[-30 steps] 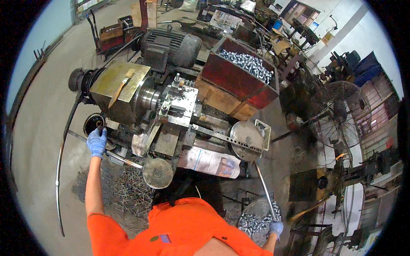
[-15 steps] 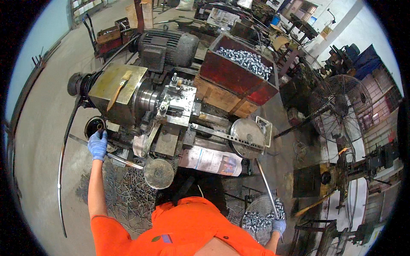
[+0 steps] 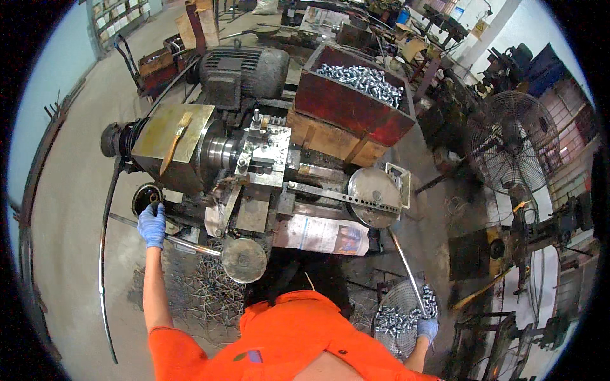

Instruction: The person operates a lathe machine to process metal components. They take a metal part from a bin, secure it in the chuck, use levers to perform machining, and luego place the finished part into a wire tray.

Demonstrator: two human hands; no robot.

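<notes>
My left hand (image 3: 151,227), in a blue glove, is at the left of the lathe-like machine (image 3: 267,155). Its fingers are pinched together at the near rim of a round black container (image 3: 147,195). A small ring-like shape shows by the fingertips; what they hold is too small to make out. A metal rod with a round disc (image 3: 244,260) at its end lies beside this hand. Low on the right, my gloved right hand (image 3: 428,329) is closed round the lower end of a long metal lever (image 3: 408,270). Below the lever is a mesh basket (image 3: 393,340) of shiny metal pieces (image 3: 397,317).
A red box (image 3: 349,101) full of small metal parts stands behind the machine, near a motor (image 3: 244,70). A brush (image 3: 176,143) lies on the machine's cover. Newspaper (image 3: 324,233) lies in front. Metal scraps (image 3: 206,286) litter the floor; a large fan (image 3: 513,143) stands at right.
The whole view has shifted a little. Both hands keep their places, the left at the black container and the right on the lever.
</notes>
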